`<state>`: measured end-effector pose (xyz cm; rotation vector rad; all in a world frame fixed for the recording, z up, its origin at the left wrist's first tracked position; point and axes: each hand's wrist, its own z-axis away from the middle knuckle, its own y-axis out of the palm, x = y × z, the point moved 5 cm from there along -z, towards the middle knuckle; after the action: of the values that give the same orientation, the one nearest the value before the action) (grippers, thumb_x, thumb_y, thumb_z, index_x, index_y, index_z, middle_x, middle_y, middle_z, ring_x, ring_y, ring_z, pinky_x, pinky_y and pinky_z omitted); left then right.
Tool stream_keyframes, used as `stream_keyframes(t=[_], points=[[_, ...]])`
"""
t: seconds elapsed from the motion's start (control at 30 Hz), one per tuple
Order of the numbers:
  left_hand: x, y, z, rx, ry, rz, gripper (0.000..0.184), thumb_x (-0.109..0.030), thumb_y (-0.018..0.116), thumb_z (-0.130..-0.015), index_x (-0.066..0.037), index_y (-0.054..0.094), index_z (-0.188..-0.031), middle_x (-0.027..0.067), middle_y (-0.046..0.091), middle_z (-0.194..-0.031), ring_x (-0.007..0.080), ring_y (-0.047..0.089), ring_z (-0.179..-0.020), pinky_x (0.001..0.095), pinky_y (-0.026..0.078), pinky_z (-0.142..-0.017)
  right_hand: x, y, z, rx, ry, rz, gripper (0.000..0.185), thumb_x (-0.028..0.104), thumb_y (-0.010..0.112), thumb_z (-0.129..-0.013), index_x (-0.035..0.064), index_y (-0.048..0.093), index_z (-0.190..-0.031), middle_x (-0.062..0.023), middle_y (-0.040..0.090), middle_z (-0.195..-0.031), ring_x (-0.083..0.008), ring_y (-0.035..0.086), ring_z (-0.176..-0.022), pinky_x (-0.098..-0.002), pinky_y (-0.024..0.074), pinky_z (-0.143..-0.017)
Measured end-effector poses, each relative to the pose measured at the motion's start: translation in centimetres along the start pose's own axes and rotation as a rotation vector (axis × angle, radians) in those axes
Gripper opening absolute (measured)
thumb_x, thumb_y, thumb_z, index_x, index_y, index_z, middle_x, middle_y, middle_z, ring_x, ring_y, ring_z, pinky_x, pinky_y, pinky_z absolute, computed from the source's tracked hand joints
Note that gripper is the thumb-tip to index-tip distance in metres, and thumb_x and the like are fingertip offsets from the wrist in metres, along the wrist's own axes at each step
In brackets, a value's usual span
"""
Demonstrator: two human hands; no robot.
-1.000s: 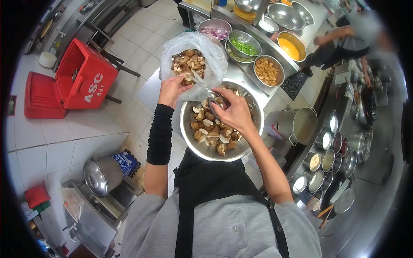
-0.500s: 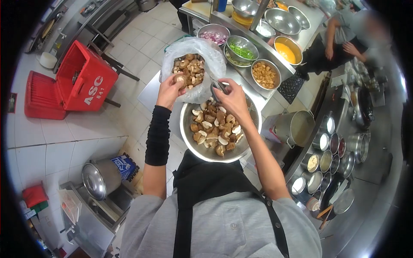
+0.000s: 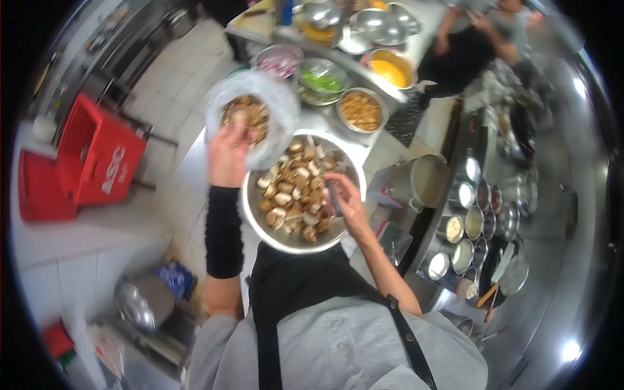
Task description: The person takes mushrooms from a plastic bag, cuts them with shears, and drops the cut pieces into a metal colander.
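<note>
Two hands are busy: the left hand point(image 3: 229, 148) reaches into the plastic bag point(image 3: 281, 117), fingers partly curled, its hold too blurred to tell; the right hand point(image 3: 350, 205) closes around a dark-handled tool point(image 3: 334, 199) above mushrooms point(image 3: 285, 186) lying in the steel colander point(image 3: 259, 227). Keeping the tool low over the colander and its tip away from the left hand would make for tidy, safe handling.

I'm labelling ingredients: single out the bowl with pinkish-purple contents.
The metal bowl of chopped red onion; others nearby hold greens, brown chunks and yellow liquid.
</note>
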<state>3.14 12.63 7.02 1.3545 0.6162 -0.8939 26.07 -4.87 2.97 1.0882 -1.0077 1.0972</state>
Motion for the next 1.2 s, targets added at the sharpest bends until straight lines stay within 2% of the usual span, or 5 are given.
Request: stream_keyframes(t=[0.17,0.23,0.53,0.87,1.2], points=[[-1.0,1.5,-4.4,0.295,-0.178,-0.270,0.027,-0.018,0.067,-0.098,0.000,0.067,-0.117,0.0066,0.070,-0.105,0.0142,0.066,-0.088,0.0281,0.056,-0.078,-0.7,-2.4,0.5,0.031,-0.023,-0.132,0.039,0.019,0.068,-0.099,0.0080,0.057,-0.134,-0.0011,0.068,-0.099,-0.0049,0.062,-0.082,-0.0208,0.0464,-0.066],[0.6,3.6,-0.3,0.243,-0.170,-0.479,0.033,-0.017,0.069,-0.096,0.000,0.066,-0.124,0.0077,0.072,-0.110,0.0136,0.069,-0.090,0.0270,0.057,-0.074,-0.3,-1.9,1.5,0.019,-0.147,-0.107,0.044,0.031,0.065,-0.102,0.0059,0.054,-0.137,0.0031,0.058,-0.082,-0.0048,0.050,-0.063,-0.0214,0.0404,-0.056],[12.9,-1.3,9.1,0.311,-0.447,-0.444,0.038,-0.010,0.070,-0.096,0.009,0.061,-0.128,0.0122,0.070,-0.110,0.0158,0.070,-0.092,0.0265,0.059,-0.075,-4.9,-1.7,5.7,-0.024,0.165,-0.317,0.045,0.023,0.067,-0.101,0.0052,0.052,-0.139,0.0008,0.055,-0.079,-0.0075,0.050,-0.061,-0.0228,0.0398,-0.054],[7.5,-1.9,3.8,0.135,-0.315,-0.054,0.024,-0.011,0.067,-0.096,0.002,0.066,-0.116,0.0106,0.071,-0.108,0.0170,0.068,-0.096,0.0321,0.056,-0.081,-2.3,1.0,4.0,-0.054,0.253,-0.477,0.037,0.030,0.064,-0.102,0.0057,0.059,-0.130,0.0011,0.052,-0.070,-0.0053,0.040,-0.050,-0.0227,0.0372,-0.050],[9.0,1.0,10.1,0.118,-0.206,-0.346,0.037,-0.005,0.059,-0.102,0.009,0.058,-0.136,0.0122,0.068,-0.123,0.0157,0.068,-0.104,0.0290,0.058,-0.090,-2.2,-0.9,6.9,0.060,0.099,0.237,0.048,0.019,0.077,-0.091,0.0045,0.058,-0.133,0.0035,0.056,-0.083,-0.0054,0.049,-0.072,-0.0232,0.0398,-0.064]])
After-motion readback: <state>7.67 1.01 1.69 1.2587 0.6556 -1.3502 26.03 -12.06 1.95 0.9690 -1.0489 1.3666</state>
